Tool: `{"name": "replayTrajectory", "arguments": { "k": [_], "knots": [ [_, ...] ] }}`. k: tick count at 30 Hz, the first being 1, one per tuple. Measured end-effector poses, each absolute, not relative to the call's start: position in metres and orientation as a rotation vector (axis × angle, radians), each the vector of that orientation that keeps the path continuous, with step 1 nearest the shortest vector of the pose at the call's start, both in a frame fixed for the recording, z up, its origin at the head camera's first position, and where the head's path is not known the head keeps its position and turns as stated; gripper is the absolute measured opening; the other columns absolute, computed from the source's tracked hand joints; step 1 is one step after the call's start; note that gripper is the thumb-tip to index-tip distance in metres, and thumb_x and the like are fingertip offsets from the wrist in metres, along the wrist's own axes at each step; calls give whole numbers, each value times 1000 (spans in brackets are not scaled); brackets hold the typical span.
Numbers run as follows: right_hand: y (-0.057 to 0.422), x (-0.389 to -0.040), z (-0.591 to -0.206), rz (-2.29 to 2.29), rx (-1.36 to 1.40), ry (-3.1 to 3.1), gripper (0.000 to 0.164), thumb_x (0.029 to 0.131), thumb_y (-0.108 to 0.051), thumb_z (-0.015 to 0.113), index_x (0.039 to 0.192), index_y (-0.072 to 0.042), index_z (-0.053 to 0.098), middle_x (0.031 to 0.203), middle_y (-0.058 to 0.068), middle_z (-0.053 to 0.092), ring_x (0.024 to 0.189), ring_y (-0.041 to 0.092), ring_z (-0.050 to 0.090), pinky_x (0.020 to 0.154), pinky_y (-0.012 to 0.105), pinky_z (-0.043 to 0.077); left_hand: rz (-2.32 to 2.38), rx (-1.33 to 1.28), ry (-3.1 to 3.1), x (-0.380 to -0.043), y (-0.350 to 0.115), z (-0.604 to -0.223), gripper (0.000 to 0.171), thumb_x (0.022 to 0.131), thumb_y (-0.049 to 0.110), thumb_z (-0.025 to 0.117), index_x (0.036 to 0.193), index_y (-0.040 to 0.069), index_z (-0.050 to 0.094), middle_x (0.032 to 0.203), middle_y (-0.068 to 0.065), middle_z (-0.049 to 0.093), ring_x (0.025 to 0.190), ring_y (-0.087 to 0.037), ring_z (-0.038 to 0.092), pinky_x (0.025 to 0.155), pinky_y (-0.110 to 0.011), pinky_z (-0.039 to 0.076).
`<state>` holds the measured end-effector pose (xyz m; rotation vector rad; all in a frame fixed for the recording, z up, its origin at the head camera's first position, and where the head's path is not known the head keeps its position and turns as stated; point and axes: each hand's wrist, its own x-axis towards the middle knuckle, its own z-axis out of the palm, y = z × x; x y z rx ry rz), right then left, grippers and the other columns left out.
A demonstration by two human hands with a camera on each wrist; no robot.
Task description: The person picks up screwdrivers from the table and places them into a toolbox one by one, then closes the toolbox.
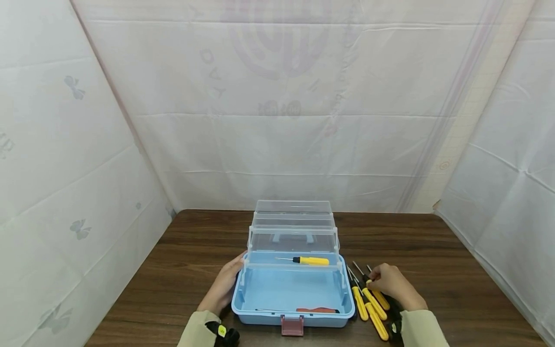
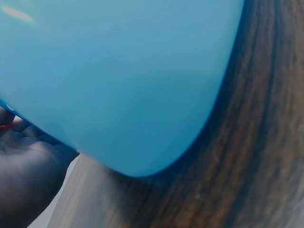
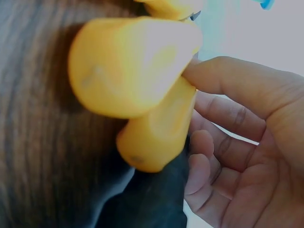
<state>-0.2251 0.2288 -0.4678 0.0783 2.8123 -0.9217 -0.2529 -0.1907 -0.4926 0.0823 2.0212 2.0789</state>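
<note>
A light blue toolbox (image 1: 292,294) stands with its clear tiered trays (image 1: 295,238) raised at the back. Inside lie a red-handled screwdriver (image 1: 317,310) near the front and, seen at the back by the clear trays, a yellow-handled screwdriver (image 1: 314,260). Against the box's left side rests my left hand (image 1: 224,284); its fingertips are hidden. Right of the box, several yellow-handled screwdrivers (image 1: 360,303) lie in a loose row. My right hand (image 1: 396,285) pinches one of these with thumb and forefinger; two yellow handles (image 3: 135,66) fill the right wrist view.
The dark wooden table (image 1: 208,231) carries everything. White sheeting (image 1: 277,144) stands behind it and on both sides. A pink latch (image 1: 292,326) hangs from the box's front. A dark strap (image 1: 395,325) sits at each wrist.
</note>
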Motion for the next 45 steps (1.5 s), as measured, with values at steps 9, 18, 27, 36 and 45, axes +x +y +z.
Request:
{"name": "replayTrajectory", "arguments": {
  "k": [9, 18, 27, 36, 45],
  "knots": [
    [233, -226, -467, -934, 76, 2798, 18, 80, -10, 72, 92, 3, 70, 79, 6, 65, 66, 14, 57, 59, 30, 52, 2084, 58, 2030, -254, -190, -495, 54, 104, 30, 35, 151, 5, 28, 157, -20, 26, 144, -41, 23, 113, -59, 25],
    [235, -226, -466, -949, 91, 2790, 18, 79, -10, 72, 92, 3, 71, 79, 5, 66, 66, 13, 57, 59, 30, 53, 2083, 55, 2031, -255, -190, -495, 53, 104, 30, 35, 151, 5, 29, 156, -19, 27, 143, -40, 24, 113, -59, 27],
    [237, -226, -463, -962, 58, 2791, 19, 80, -11, 73, 92, 3, 71, 80, 4, 67, 67, 13, 59, 60, 31, 53, 2083, 69, 2022, -254, -190, -494, 55, 104, 33, 35, 151, 5, 28, 157, -20, 25, 144, -41, 23, 113, -59, 25],
    [239, -226, -459, -995, 30, 2807, 22, 79, -10, 72, 95, 5, 70, 82, 5, 68, 69, 14, 61, 61, 33, 55, 2080, 67, 2032, -252, -189, -491, 53, 105, 28, 34, 151, 4, 26, 157, -20, 24, 144, -41, 21, 113, -59, 24],
    [240, -225, -455, -1004, -8, 2823, 22, 79, -10, 72, 95, 5, 71, 82, 5, 68, 68, 15, 60, 60, 32, 54, 2076, 66, 2034, -254, -191, -493, 55, 103, 28, 36, 151, 3, 26, 157, -20, 23, 145, -41, 20, 114, -58, 23]
  ]
}}
